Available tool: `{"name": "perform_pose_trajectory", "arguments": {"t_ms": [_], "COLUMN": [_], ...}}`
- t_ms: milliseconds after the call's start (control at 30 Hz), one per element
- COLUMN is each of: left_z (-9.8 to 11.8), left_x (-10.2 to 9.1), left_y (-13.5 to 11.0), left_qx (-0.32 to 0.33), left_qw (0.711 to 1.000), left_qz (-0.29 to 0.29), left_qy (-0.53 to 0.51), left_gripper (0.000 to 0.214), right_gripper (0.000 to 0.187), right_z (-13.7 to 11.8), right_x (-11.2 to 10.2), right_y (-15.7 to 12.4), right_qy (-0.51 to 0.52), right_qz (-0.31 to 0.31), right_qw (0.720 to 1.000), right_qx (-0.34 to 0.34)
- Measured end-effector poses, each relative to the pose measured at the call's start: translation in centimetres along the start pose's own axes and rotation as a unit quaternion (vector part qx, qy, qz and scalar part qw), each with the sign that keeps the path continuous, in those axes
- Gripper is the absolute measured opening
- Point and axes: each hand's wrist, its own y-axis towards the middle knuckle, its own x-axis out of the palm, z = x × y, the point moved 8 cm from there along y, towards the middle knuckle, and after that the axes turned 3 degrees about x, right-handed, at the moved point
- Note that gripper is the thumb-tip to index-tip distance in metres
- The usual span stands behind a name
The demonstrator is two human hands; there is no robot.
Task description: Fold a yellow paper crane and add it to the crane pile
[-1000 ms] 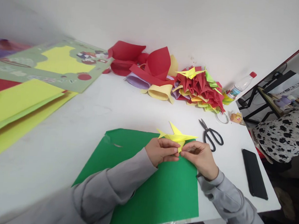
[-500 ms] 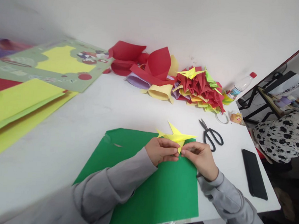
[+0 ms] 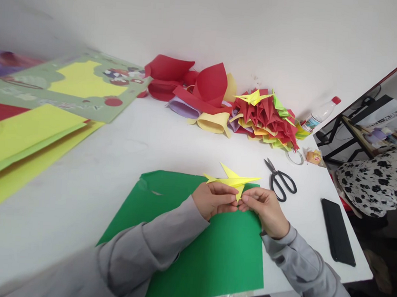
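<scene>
A yellow folded paper crane (image 3: pixel 234 181) with pointed wings is held above the far right part of a green sheet (image 3: pixel 212 252). My left hand (image 3: pixel 214 198) pinches it from the left, thumb and fingers closed near its lower point. From the right, my right hand (image 3: pixel 266 210) grips that same lower point between thumb and forefinger. The fingertips of both hands nearly meet there and hide part of the paper. Black-handled scissors (image 3: pixel 280 180) lie on the white table just beyond my right hand.
A heap of red and yellow folded paper (image 3: pixel 264 119) sits by the wall, beside curled red sheets (image 3: pixel 211 86). A bottle (image 3: pixel 320 113) and a wrapped snack (image 3: pixel 314 156) stand at the right edge. A black phone (image 3: pixel 338 231) lies near right. Yellow paper (image 3: pixel 34 134) is at left.
The paper crane has tilted slightly, its left wing tips shifting a little to the left. Both hands stay in nearly the same place, with small finger movements.
</scene>
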Motion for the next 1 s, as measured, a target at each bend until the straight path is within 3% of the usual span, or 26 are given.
{"name": "perform_pose_trajectory", "arguments": {"t_ms": [500, 1000], "left_z": [0.7, 1.8], "left_x": [0.7, 1.3], "left_y": [-0.7, -1.5], "left_qx": [0.025, 0.058], "left_qw": [1.000, 0.996], "left_qz": [0.012, 0.029], "left_qy": [0.011, 0.057], "left_gripper": [0.033, 0.025], "right_gripper": [0.024, 0.024], "right_z": [-0.2, -0.6], "right_x": [0.6, 1.1], "right_y": [-0.2, -0.2], "right_qy": [-0.065, -0.014], "right_qz": [-0.008, -0.002], "right_qw": [0.997, 0.999], "right_qx": [-0.027, -0.031]}}
